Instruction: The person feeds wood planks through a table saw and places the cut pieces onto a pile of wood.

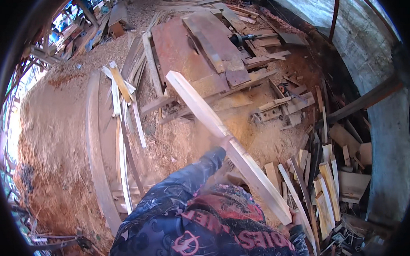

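Note:
A long, squared wooden beam point(253, 171) slants across the middle of the view, from the table's near edge down to my right side. My left hand point(224, 142) is closed around it near its middle, the arm stretched forward in a dark patterned sleeve. Close to my body, my right hand point(295, 221) grips the beam's lower end, with the fingers partly hidden behind it. The far end of the beam lies over the near edge of a reddish-brown wooden work table point(173, 48); whether it touches the table I cannot tell.
A thick plank point(209, 42) lies on the table near a dark power tool point(241, 38). Long strips of wood point(122, 144) and a curved board point(96, 154) lie to the left. Upright offcuts point(327, 191) crowd the right, before a grey sheet wall point(388, 153). Sawdust covers the ground.

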`<state>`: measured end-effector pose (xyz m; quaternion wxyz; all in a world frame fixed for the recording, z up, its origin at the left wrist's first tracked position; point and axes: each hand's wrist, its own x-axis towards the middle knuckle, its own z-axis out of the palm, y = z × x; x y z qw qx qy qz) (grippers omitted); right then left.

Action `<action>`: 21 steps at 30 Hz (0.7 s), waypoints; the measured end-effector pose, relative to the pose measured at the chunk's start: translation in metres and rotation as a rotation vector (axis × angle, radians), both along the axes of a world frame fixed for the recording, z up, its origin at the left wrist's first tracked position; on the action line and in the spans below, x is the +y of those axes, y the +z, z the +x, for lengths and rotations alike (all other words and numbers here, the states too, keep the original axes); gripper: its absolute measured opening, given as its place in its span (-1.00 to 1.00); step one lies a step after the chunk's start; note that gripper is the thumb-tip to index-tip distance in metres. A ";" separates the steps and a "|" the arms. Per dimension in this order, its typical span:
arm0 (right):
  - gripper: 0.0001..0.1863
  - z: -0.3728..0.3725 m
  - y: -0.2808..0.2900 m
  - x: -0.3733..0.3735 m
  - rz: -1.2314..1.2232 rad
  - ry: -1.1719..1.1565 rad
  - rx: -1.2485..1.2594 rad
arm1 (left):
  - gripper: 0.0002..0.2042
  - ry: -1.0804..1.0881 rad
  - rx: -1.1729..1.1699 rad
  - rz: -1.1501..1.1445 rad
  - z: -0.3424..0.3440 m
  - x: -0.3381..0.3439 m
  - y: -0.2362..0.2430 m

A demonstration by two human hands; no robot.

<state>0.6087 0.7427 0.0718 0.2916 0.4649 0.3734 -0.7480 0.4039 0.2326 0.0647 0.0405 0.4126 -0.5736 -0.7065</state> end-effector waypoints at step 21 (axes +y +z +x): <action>-0.63 -0.075 -0.053 -0.108 -0.141 -0.213 -0.218 | -0.25 -0.425 -0.158 -0.442 -0.173 -0.046 -0.089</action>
